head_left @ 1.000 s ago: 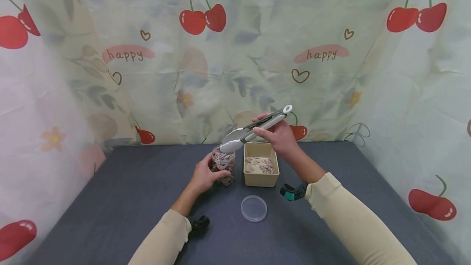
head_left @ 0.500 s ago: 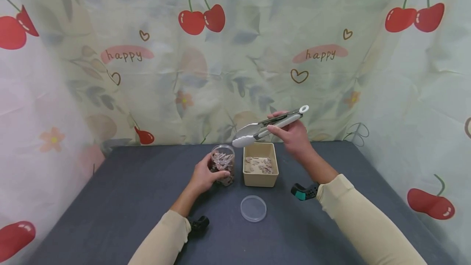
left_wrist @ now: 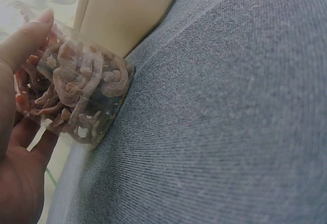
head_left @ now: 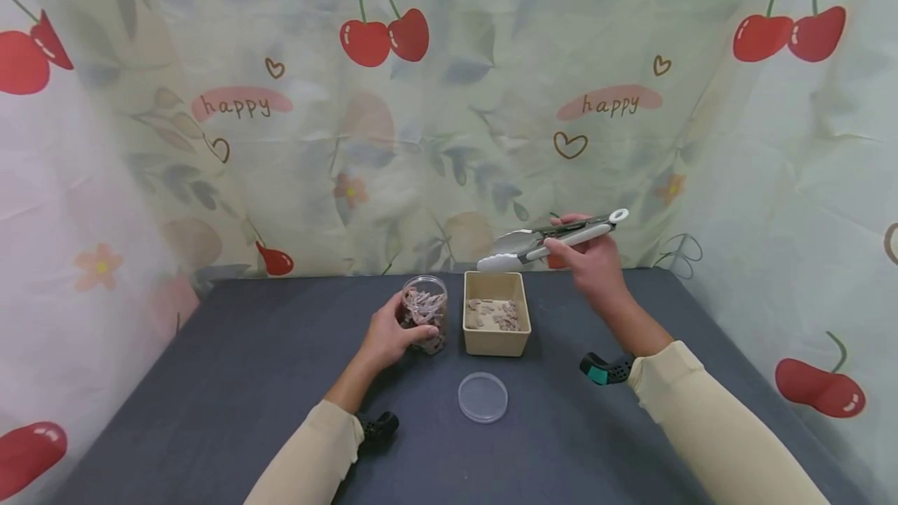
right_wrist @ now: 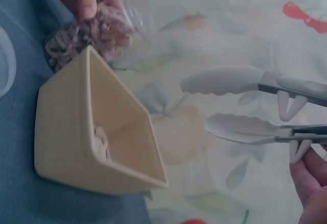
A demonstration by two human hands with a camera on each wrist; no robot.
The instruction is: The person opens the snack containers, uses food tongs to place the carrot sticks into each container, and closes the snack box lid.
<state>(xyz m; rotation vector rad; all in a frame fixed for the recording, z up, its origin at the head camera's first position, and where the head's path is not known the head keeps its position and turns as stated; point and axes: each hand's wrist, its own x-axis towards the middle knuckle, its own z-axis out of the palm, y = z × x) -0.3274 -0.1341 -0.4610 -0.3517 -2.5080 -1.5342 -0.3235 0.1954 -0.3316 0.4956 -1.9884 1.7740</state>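
My left hand [head_left: 390, 336] grips a clear plastic jar [head_left: 425, 310] that stands upright on the table. Through its wall, pale brownish-pink curled pieces [left_wrist: 76, 78] show, packed in a tangle. To the jar's right sits a beige rectangular bin [head_left: 495, 344] with more such pieces [head_left: 500, 316] on its floor. Above and right of the bin, my right hand [head_left: 595, 262] holds a pair of tongs [right_wrist: 225, 104] with white scalloped heads. In the right wrist view the tongs' heads stand apart, with nothing between them.
A round clear lid [head_left: 482, 397] lies flat on the dark table cloth [head_left: 245, 380], in front of the bin. Behind the table hangs a curtain [head_left: 449, 100] printed with cherries and leaves. A black band [head_left: 607, 370] is on the right wrist.
The right hand has carried the tongs from above the jar to the right, past the bin's far edge. The left hand and the jar have kept their place.
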